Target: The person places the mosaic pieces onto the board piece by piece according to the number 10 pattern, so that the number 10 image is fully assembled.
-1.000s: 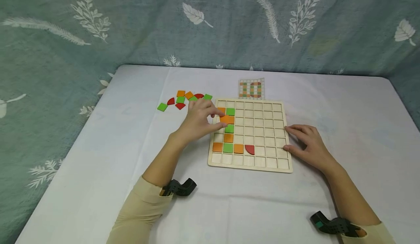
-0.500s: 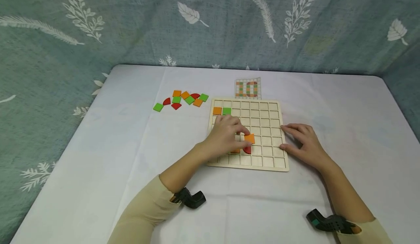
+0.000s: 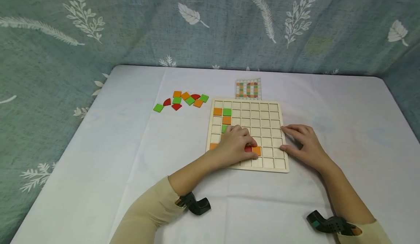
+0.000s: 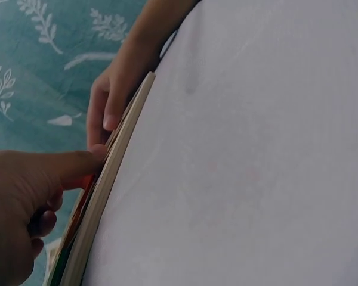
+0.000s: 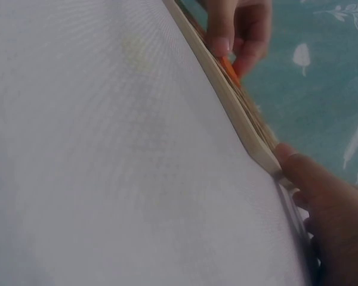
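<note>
L hand (image 3: pixel 235 145) low over the wooden grid board (image 3: pixel 267 140), thumb and forefinger bent in a close pinch on an orange tile (image 3: pixel 256 151) — tile's at the 5th cell of the 6th row, just right of a red quarter-round (image 3: pixel 247 149). Can't tell if it's fully seated; R wrist view shows its orange edge up between thumb and fingers.

R hand (image 3: pixel 303 142) is at the board's R edge, fingers relaxed, thumb and forefinger spread apart, tips touching the rim, no tile in it.

On the board, L side: orange square (image 3: pixel 217 111) and green square (image 3: pixel 227 112) side by side in row 2, then a 2nd orange square (image 3: pixel 226 120) right under the green. Below that, more green and orange in the same col., partly hidden by the L hand, plus a bit of orange at the L end of row 6.

Pattern card (image 3: pixel 248 89) lies flat at the board's far edge, approx. mid — small colored grid on it. Loose pcs (image 3: pixel 177 100) up top L, off the board: 4 green, 3 orange, 3 red, some touching. All of it on a white cloth (image 3: pixel 98 185), w/ a leaf-print curtain (image 3: pixel 147 28) behind.
</note>
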Motion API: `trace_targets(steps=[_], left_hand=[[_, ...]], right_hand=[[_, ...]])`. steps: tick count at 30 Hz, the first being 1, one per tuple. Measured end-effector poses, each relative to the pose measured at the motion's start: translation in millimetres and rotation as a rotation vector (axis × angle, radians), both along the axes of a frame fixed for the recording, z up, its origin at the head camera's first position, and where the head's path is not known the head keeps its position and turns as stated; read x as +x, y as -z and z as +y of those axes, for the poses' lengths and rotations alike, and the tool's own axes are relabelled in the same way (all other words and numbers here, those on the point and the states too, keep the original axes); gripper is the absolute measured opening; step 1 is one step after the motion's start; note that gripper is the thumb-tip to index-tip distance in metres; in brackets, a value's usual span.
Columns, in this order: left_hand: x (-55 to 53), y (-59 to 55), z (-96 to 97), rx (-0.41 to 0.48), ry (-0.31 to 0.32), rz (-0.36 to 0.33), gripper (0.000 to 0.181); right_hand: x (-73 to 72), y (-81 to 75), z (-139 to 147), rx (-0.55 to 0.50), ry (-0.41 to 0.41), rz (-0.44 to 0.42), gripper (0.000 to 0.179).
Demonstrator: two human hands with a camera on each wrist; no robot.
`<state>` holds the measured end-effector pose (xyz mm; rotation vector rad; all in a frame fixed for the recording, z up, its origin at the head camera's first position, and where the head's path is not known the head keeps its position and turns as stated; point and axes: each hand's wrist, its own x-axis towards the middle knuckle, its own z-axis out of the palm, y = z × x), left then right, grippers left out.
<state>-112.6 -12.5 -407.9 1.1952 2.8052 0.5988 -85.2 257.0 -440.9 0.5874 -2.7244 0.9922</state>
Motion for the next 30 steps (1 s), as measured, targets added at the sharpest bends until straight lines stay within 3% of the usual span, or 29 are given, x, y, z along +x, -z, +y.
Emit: trace_targets(steps=[11, 22, 30], left_hand=[[-0.6, 2.4, -0.8, 0.061, -0.022, -0.024, 0.040], [-17.6, -10.4, -24.1, 0.248, -0.130, -0.163, 0.047], [-32.7, -16.9, -49.5, 0.282, -0.179, -0.156, 0.045]], right_hand=[[0.5, -0.6, 0, 0.002, 0.003, -0.004, 0.058], [0.4, 1.0, 0, -0.003, -0.002, 0.006, 0.058], [0.1, 1.1, 0, -0.004, 0.002, 0.003, 0.059]])
